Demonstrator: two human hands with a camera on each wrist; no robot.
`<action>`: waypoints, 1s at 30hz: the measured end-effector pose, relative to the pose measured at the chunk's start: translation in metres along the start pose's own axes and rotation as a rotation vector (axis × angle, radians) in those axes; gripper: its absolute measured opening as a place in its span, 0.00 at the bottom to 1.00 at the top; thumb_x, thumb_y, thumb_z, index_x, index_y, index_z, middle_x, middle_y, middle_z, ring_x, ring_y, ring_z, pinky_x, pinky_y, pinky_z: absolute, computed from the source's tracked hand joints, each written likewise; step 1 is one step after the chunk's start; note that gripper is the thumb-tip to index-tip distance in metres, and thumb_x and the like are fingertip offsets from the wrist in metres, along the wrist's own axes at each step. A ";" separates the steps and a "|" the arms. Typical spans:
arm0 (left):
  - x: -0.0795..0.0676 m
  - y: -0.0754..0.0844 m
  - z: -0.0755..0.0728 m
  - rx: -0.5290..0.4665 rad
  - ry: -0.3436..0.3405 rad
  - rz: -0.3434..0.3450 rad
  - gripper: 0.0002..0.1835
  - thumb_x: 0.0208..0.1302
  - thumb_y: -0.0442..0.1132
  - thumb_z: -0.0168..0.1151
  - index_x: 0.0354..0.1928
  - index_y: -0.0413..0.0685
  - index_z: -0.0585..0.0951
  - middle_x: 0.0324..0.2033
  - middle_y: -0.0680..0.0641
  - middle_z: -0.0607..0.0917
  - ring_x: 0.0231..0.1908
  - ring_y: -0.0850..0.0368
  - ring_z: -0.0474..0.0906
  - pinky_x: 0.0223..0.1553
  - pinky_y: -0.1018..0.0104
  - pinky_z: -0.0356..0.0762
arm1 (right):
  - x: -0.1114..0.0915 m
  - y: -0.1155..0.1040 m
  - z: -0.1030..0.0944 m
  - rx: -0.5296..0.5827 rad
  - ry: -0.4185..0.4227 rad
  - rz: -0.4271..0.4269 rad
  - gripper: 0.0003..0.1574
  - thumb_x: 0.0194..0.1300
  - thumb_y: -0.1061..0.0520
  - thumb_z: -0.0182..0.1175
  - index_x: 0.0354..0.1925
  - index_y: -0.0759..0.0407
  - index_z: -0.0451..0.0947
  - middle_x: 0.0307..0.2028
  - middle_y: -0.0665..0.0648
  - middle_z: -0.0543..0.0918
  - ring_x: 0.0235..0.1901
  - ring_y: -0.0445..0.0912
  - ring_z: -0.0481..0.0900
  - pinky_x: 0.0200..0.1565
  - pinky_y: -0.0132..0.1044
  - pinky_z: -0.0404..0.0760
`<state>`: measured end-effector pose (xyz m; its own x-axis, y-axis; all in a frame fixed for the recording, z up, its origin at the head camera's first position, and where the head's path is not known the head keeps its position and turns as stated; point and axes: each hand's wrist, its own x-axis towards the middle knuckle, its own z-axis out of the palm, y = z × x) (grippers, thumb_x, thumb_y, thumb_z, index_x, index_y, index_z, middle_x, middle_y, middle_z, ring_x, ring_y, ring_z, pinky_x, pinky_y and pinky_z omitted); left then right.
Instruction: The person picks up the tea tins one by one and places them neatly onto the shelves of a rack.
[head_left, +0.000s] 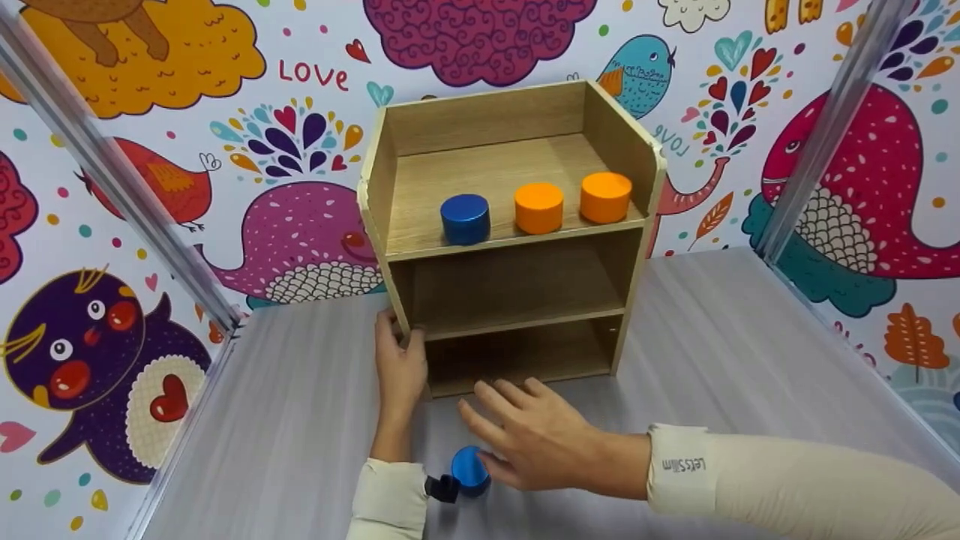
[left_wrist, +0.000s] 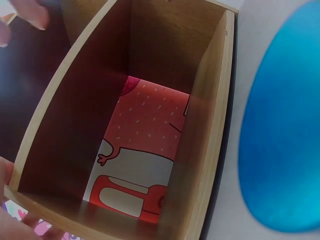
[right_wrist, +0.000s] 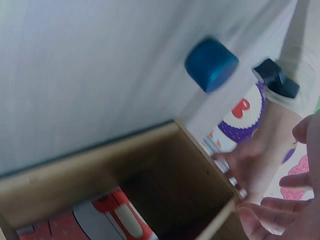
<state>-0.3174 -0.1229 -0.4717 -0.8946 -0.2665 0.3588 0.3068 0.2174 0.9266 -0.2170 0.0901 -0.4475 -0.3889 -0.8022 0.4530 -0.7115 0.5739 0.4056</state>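
Note:
A small wooden shelf [head_left: 517, 161] with three levels stands upright on the table. My left hand [head_left: 401, 367] holds its left side panel low down, thumb by the front edge; in the left wrist view that hand's fingers [left_wrist: 15, 227] lie at the panel's edge. My right hand [head_left: 544, 439] hovers in front of the bottom level, fingers spread and nothing in them. Below it a blue cylinder [head_left: 470, 472] stands on the table between the two wrists, its right side partly overlapped by the right thumb. The right wrist view shows the same blue cylinder [right_wrist: 210, 64] apart from the fingers.
On the shelf's top level stand a darker blue cylinder [head_left: 465, 220] and two orange cylinders, one mid-right [head_left: 538, 208] and one far right [head_left: 606, 198]. Printed cartoon walls [head_left: 315, 225] with metal posts [head_left: 817, 142] enclose the grey table [head_left: 292, 420].

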 end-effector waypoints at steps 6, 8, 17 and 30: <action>-0.001 0.000 0.001 -0.020 -0.002 0.004 0.22 0.73 0.31 0.53 0.67 0.43 0.68 0.63 0.40 0.73 0.56 0.44 0.74 0.56 0.46 0.71 | -0.009 -0.012 0.018 0.067 -0.074 -0.009 0.40 0.67 0.28 0.55 0.69 0.46 0.70 0.57 0.56 0.79 0.46 0.48 0.84 0.38 0.44 0.84; -0.001 0.000 0.001 -0.028 0.001 0.002 0.23 0.73 0.30 0.53 0.68 0.43 0.68 0.63 0.39 0.73 0.56 0.44 0.73 0.56 0.45 0.70 | -0.012 -0.015 0.023 0.083 -0.085 -0.011 0.40 0.68 0.28 0.55 0.69 0.46 0.70 0.57 0.55 0.79 0.45 0.48 0.84 0.36 0.44 0.83; 0.002 -0.002 0.003 -0.005 0.025 0.003 0.21 0.71 0.30 0.55 0.65 0.40 0.70 0.61 0.38 0.74 0.54 0.44 0.72 0.52 0.50 0.70 | -0.021 -0.028 0.045 0.100 -0.117 -0.036 0.41 0.67 0.28 0.55 0.69 0.46 0.69 0.59 0.55 0.78 0.44 0.46 0.83 0.33 0.41 0.81; 0.001 0.001 0.000 0.006 0.005 -0.031 0.20 0.71 0.34 0.54 0.64 0.44 0.70 0.59 0.40 0.75 0.50 0.43 0.74 0.47 0.55 0.71 | -0.023 -0.037 0.063 0.084 -0.122 -0.019 0.41 0.68 0.28 0.54 0.69 0.47 0.68 0.58 0.55 0.77 0.43 0.46 0.83 0.34 0.40 0.82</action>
<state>-0.3181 -0.1227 -0.4699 -0.9018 -0.2782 0.3308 0.2772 0.2149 0.9365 -0.2183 0.0770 -0.5229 -0.4398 -0.8296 0.3439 -0.7639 0.5470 0.3425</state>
